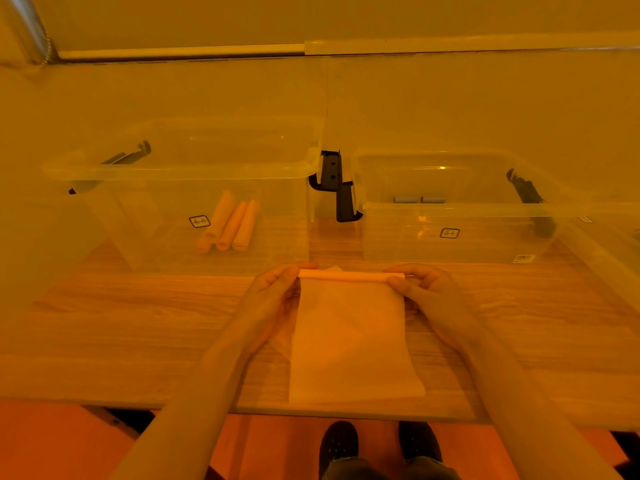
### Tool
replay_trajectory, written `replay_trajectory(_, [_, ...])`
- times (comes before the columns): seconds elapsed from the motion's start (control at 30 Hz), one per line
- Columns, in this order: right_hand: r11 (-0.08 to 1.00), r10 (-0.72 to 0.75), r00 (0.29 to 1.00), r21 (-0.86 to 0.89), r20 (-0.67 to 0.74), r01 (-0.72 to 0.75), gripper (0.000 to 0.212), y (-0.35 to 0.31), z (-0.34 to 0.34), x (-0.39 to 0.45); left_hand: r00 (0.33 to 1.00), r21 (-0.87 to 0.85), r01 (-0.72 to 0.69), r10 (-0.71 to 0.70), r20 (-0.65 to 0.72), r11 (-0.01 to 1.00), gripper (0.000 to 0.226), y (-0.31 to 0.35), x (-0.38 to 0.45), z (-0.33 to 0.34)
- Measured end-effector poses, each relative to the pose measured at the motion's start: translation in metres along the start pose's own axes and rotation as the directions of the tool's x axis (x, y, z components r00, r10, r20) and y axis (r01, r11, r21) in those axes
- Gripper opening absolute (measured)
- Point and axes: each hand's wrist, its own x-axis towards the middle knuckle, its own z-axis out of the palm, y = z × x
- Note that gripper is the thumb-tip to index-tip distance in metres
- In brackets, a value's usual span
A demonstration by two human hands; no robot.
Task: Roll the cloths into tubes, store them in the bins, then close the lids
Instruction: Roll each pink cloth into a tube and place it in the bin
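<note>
Wood-look table (pixel 138 323) fills most of the view, with a plain wall behind it. Every place below is told from the cloth (pixel 349 341) that lies flat on the table, right in front of the person.

Behind the cloth and off to its left stands the left bin (pixel 180 168), a big clear box with its lid off. Three rolled tubes (pixel 230 225) lie inside it, side by side. Behind the cloth and off to its right stands the right bin (pixel 460 206), also clear and open, with two small grey rolls (pixel 419 199) at its back. I cannot tell where the lids are.

The far edge of the cloth is curled into a thin roll (pixel 349 275). The left hand (pixel 273 296) pinches the left end of that roll. The right hand (pixel 426 292) pinches the right end. Both grips are closed on the cloth.

What could go wrong? The roll is only just begun, so most of the cloth is flat. If one hand turns faster than the other, the tube may come out slanted, fat at one end. If the pinch slips, the thin roll may spring open. The near edge of the cloth lies close to the table edge, so a pull toward the person could drag it off. A loose tube may unroll when it is dropped in a bin.
</note>
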Motion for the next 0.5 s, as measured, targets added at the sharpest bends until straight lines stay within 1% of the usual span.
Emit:
replay_trajectory(0.1, [1.000,0.006,1.000,-0.005,0.020,-0.006,0.017,-0.0013,-0.0005,-0.0004,1.000,-0.004,0.000,0.000,0.026,1.000,0.033,0.0009,-0.0004,-0.0008])
replay_trajectory(0.3, [0.996,0.012,0.999,-0.083,0.040,-0.009,0.016,-0.0028,-0.0001,-0.0005,0.999,0.005,-0.006,0.006,0.042,1.000,0.032,0.0028,-0.0014,0.0018])
replay_trajectory(0.5, [0.998,0.008,0.999,-0.066,0.037,-0.006,0.016,-0.0033,-0.0004,-0.0009,1.000,0.014,-0.001,0.000,0.011,1.000,0.023,-0.0009,0.0013,0.0005])
